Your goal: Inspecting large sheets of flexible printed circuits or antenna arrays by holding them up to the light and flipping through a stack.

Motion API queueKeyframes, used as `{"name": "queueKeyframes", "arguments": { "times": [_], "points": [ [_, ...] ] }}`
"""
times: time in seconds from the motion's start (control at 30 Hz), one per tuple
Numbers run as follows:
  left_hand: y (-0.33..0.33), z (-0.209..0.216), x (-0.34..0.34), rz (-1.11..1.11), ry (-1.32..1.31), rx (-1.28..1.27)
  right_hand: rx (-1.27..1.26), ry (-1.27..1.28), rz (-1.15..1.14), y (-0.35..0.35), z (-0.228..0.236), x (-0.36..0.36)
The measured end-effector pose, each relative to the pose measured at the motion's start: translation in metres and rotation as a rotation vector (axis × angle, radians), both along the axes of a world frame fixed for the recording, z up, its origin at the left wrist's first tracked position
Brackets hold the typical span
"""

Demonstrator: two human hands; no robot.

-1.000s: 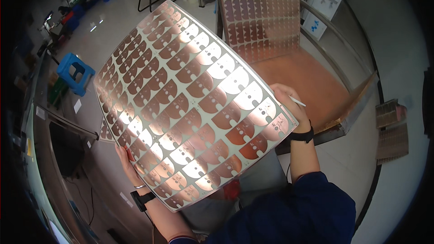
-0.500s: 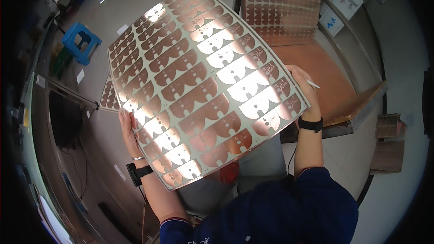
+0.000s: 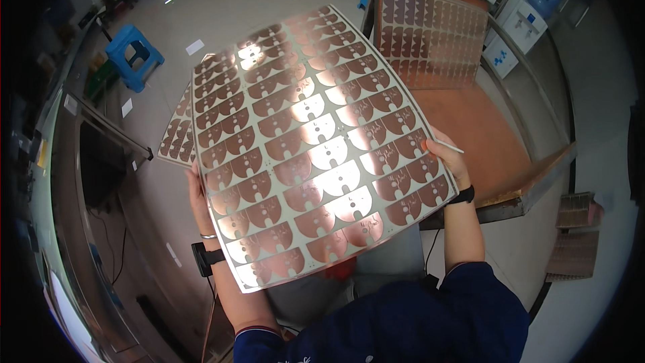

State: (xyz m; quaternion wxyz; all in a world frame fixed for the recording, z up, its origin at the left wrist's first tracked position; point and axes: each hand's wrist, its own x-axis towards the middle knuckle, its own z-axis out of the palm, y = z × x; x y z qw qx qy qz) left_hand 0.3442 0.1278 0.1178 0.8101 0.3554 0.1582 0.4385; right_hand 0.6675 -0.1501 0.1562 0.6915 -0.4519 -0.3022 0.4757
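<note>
A large flat printed circuit panel [image 3: 285, 131], with rows of rounded copper shapes on a pale base, is held tilted before my body. My left hand [image 3: 199, 203] grips its left edge, with most of the fingers hidden behind the panel. At the right edge, my right hand [image 3: 449, 156] has its thumb over the face and the other fingers out of sight. A thin white pen-like stick [image 3: 449, 144] also sits in my right hand, pointing outward to the right. Bright glare crosses the middle of the copper shapes.
To the right is an orange-brown board-lined stand [image 3: 480, 131] with a similar panel [image 3: 430, 33] leaning at its back. Another patterned panel [image 3: 176, 136] lies partly hidden at left. A blue stool [image 3: 134, 57] and a water dispenser [image 3: 524, 27] stand farther off.
The panel has turned and tilted in my hands, its far corner moving right and lower in view. The glare has shifted across it. My right thumb now shows on its face.
</note>
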Motion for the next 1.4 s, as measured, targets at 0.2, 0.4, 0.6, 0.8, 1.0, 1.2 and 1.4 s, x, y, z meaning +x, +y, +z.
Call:
{"name": "queueKeyframes", "arguments": {
  "times": [0.2,0.4,0.6,0.8,1.0,1.2,1.4],
  "points": [
    [0.014,-0.010,-0.001,-0.054,-0.193,-0.014,0.243,0.046,-0.355,-0.020,-0.016,-0.001],
    [0.035,-0.038,-0.017,0.169,-0.168,-0.116,0.337,0.058,-0.838,-0.026,0.023,0.004],
    [0.040,-0.052,-0.019,0.214,-0.138,-0.205,0.511,-0.114,-1.098,-0.019,0.014,0.033],
    [0.040,-0.054,-0.016,0.290,-0.061,-0.263,0.241,-0.282,-1.362,-0.011,-0.029,0.065],
    [0.041,-0.059,-0.018,0.290,-0.039,-0.266,0.057,-0.057,-1.368,0.015,-0.066,0.103],
    [0.041,-0.055,-0.011,0.311,-0.065,-0.265,0.032,-0.157,-1.085,0.042,-0.023,0.178],
    [0.041,-0.056,-0.013,0.341,-0.052,-0.256,-0.002,-0.521,-0.533,0.152,-0.008,0.173]
  ]
}}
